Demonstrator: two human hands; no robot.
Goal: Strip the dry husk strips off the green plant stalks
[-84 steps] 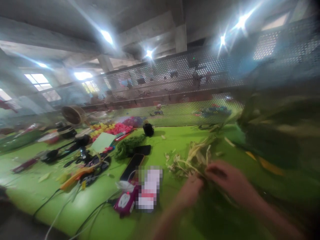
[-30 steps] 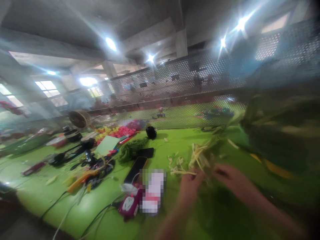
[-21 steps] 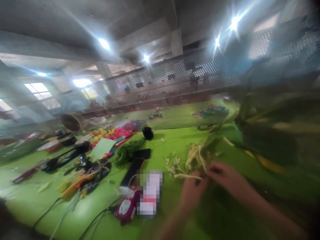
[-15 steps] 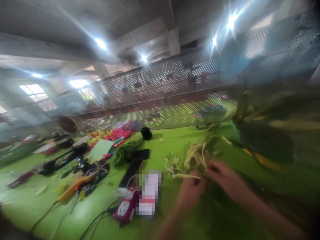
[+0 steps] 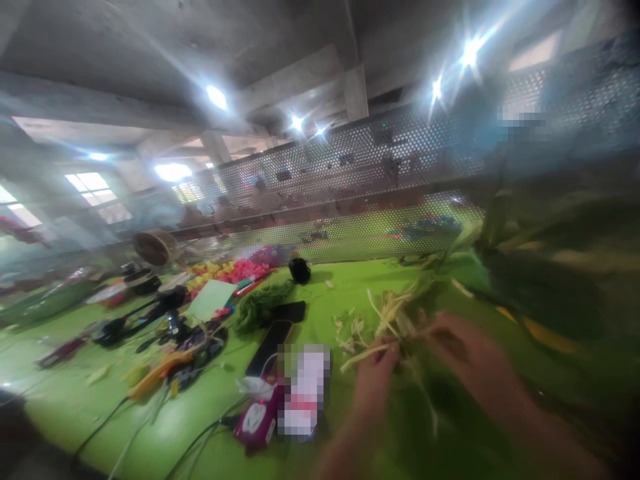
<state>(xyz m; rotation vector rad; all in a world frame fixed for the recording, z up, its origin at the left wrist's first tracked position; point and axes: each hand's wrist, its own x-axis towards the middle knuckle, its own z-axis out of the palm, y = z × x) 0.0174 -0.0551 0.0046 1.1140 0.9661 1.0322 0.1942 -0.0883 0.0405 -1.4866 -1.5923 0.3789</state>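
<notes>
My left hand (image 5: 377, 373) is closed, its thumb and fingers pinching a pale yellow strip (image 5: 361, 358) that pokes out to the left. My right hand (image 5: 457, 343), blurred, has bent fingers pinched on thin pale strands a little to the right of the left hand. Just beyond both hands lies a loose bundle of pale yellow leafy strips (image 5: 395, 310), touching the left fingertips. Shorter curled scraps (image 5: 356, 333) are scattered left of the bundle. One thin strand (image 5: 427, 393) hangs below the hands.
Left of my hands are a phone with a lit screen (image 5: 307, 393), a purple power strip (image 5: 257, 420), a dark phone (image 5: 270, 347) and green fibre (image 5: 260, 307). Further left lie an orange-handled tool (image 5: 160, 373) and cables. A perforated metal partition (image 5: 320, 213) stands behind the green table (image 5: 320, 293).
My hands have moved apart, the right one shifting slightly right, with thin strands now showing between and below them. The whole view has shifted slightly.
</notes>
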